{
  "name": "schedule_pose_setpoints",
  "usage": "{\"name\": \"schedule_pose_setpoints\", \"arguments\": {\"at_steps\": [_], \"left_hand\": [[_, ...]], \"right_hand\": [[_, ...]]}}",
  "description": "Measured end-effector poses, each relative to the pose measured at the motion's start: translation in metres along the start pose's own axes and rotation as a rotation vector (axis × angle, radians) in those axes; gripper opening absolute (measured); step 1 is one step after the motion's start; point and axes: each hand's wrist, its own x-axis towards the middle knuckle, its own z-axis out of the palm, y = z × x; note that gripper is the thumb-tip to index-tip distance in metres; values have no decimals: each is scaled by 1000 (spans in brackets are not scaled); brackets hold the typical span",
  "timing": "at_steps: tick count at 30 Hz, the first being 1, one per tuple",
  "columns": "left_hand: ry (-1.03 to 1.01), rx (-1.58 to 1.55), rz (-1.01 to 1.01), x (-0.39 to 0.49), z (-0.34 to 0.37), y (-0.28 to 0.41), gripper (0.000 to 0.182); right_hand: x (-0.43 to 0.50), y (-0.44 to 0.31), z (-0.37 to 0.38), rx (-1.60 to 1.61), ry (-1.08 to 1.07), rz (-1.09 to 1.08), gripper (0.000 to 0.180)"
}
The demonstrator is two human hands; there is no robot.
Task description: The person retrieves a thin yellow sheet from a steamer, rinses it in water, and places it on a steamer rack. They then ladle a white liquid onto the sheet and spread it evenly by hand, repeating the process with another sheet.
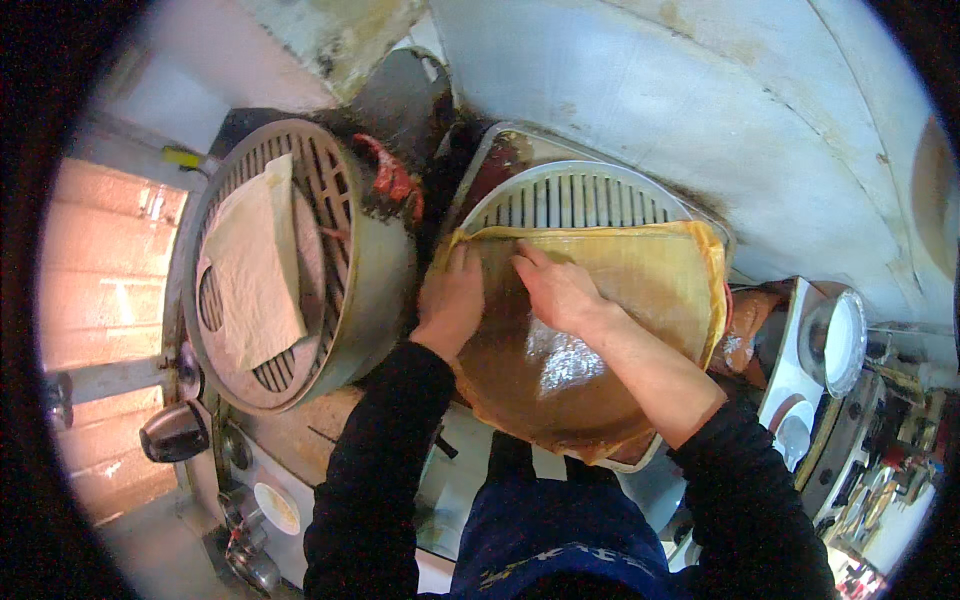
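Note:
A glossy yellow-brown sheet with a wrinkled yellow border lies over a round vessel. Beyond its far edge, the slatted round rack shows. My left hand is at the sheet's far left corner, its fingers pointing away from me and slightly blurred. To its right, my right hand reaches across the sheet, fingertips touching it near the far edge. Whether either hand pinches the sheet is hard to make out. Light glares off the sheet below my right hand.
A big round metal pot stands left, topped by a slatted grate and a folded beige cloth. A red cloth hangs behind it. Rightward are a metal bowl and cluttered counter; lower left, a white bowl.

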Motion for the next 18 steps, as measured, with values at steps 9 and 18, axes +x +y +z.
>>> {"name": "schedule_pose_setpoints", "arguments": {"at_steps": [9,18], "left_hand": [[-133,-136,-139,2,-9,7,50],[63,-148,-101,-20,13,1,48]], "right_hand": [[-69,114,-1,-39,229,94,42],[-134,175,-25,-169,269,384,45]]}}
